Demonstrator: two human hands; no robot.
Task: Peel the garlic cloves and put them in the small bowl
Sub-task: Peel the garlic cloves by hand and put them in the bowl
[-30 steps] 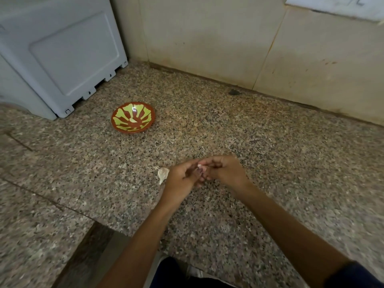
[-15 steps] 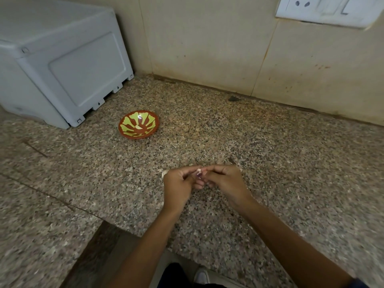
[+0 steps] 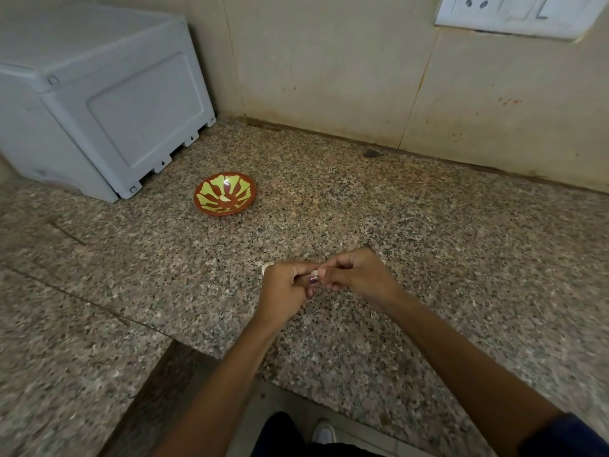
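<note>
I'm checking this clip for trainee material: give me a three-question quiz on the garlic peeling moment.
1. True or false: both hands pinch the garlic clove.
2. What lies in the small bowl? A) nothing B) one pale piece C) a knife
3. Which hand is nearer the grey appliance?

Key: 1 true, left hand and right hand meet on it. 2 B. 3 the left hand.

Speckled granite counter (image 3: 395,225), glossy bowl (image 3: 211,211)

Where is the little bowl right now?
In the head view, the small bowl sits on the granite counter, left of centre, just in front of the white appliance and beyond both hands.
</note>
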